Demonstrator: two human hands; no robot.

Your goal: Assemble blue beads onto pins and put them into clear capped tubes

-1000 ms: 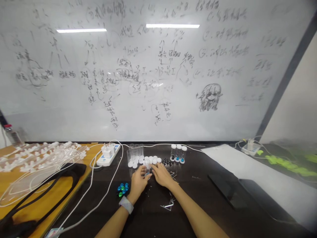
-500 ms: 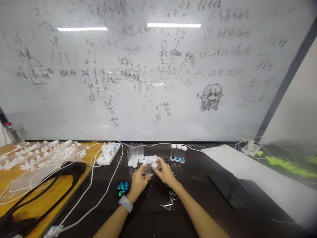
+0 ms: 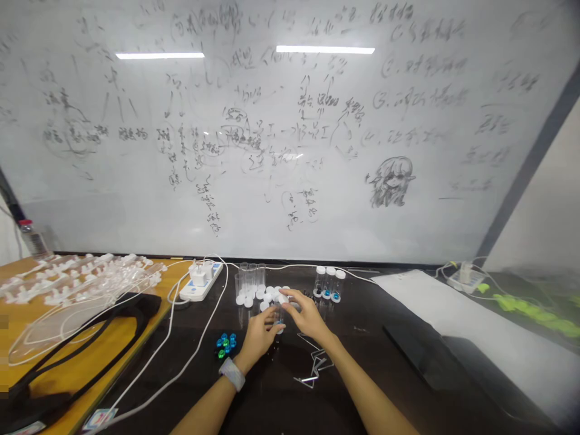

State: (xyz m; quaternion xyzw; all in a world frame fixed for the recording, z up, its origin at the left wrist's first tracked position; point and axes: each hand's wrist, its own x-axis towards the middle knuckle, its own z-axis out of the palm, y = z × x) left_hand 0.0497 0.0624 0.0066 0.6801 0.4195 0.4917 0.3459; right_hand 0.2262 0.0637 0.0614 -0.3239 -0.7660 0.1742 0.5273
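Note:
My left hand (image 3: 257, 337) is closed around a small clear vial (image 3: 278, 319) that stands upright on the dark table, with something blue at its bottom. My right hand (image 3: 304, 314) holds a white cap (image 3: 283, 298) pinched in its fingers right over the vial's mouth. Just behind lie several loose white caps (image 3: 254, 298) and empty clear vials (image 3: 250, 277). Three capped vials (image 3: 330, 284) with blue contents stand to the right of them. A cluster of blue and green beads (image 3: 225, 345) lies left of my left wrist.
A white power strip (image 3: 200, 281) with cables trails at the back left. White plastic parts (image 3: 72, 284) and a black strap (image 3: 81, 338) lie on the orange table. Bent metal bits (image 3: 315, 367) lie by my right forearm. A whiteboard rises behind. Dark flat devices (image 3: 421, 356) lie right.
My right hand has picked a white cap from the pile and brought it over the vial in my left hand. The view has shifted slightly.

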